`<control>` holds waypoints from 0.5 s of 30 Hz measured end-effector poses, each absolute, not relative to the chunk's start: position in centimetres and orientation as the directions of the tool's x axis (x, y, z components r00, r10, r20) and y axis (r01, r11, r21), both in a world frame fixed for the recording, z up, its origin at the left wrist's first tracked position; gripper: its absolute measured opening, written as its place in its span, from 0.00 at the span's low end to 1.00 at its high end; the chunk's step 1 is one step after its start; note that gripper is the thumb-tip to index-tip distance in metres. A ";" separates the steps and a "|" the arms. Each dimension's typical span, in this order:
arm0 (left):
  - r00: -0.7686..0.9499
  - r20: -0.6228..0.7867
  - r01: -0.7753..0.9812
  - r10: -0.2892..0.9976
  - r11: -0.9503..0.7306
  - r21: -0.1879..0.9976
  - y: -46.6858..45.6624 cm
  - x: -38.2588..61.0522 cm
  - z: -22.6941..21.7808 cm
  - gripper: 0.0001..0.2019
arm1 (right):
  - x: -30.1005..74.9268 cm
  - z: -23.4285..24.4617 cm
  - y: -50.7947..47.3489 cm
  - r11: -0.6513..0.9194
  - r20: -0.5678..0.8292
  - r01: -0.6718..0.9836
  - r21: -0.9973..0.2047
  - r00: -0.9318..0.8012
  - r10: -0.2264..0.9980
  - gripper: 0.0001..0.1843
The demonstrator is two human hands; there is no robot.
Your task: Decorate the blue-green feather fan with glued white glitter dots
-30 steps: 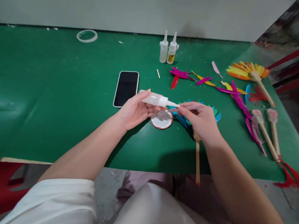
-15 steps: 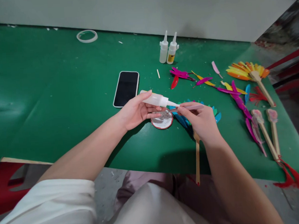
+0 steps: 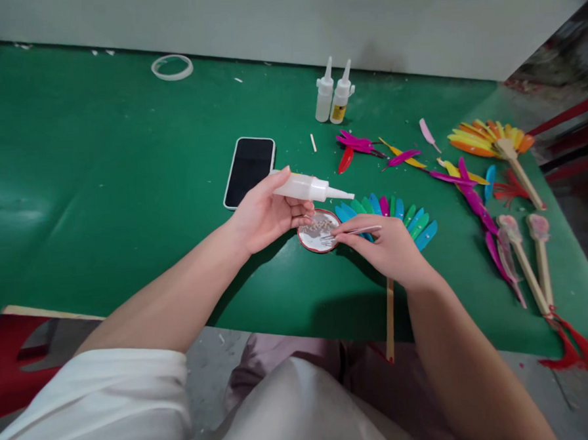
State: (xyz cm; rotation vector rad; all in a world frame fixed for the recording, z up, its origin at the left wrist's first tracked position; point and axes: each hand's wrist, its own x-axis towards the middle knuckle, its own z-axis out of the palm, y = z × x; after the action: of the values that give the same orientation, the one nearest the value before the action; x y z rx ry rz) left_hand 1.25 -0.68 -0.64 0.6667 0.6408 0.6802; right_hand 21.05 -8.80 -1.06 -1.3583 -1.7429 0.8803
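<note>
My left hand (image 3: pixel 269 215) is closed around a white glue bottle (image 3: pixel 299 186), which lies sideways with its long nozzle pointing right. In my right hand (image 3: pixel 381 245) is a pair of tweezers (image 3: pixel 361 229), pinched between thumb and fingers. The tweezers' tips are down at a small round dish (image 3: pixel 320 246) with a red rim and white inside, where small greyish bits lie. Partly behind my right hand rests a fan of blue and green feathers (image 3: pixel 420 226); its wooden handle (image 3: pixel 390 320) reaches past the table's front edge.
A phone (image 3: pixel 249 170) lies beyond my left hand. Two glue bottles (image 3: pixel 324 100) stand at the back. Loose magenta feathers (image 3: pixel 353 142), a yellow-orange feather fan (image 3: pixel 487 139) and two wooden handles (image 3: pixel 528 267) with red tassels are on the right. A tape ring (image 3: pixel 172 69) lies far left.
My right hand has moved down and left with the tweezers, from the bottle's nozzle tip to the round dish. The glue bottle stays in my left hand, its nozzle now free of the tweezers.
</note>
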 end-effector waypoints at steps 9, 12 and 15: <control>0.590 -0.308 -0.362 0.746 0.585 0.726 -0.7 1.3 -0.5 0.22 | 21.1 -1.3 -8.7 0.277 0.178 0.519 -0.808 -0.234 0.956 0.05; 0.593 -0.305 -0.363 0.745 0.586 0.724 -0.7 1.3 -0.6 0.22 | 21.1 -1.3 -8.7 0.274 0.171 0.523 -0.808 -0.236 0.957 0.06; 0.593 -0.308 -0.362 0.744 0.588 0.724 -0.7 1.3 -0.7 0.22 | 21.1 -1.4 -8.7 0.266 0.161 0.531 -0.805 -0.237 0.958 0.06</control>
State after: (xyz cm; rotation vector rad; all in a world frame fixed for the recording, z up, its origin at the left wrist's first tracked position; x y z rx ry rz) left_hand 1.28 -0.71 -0.67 0.6587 0.6504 0.6998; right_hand 21.06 -8.75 -1.36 -1.3464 -1.8763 0.8229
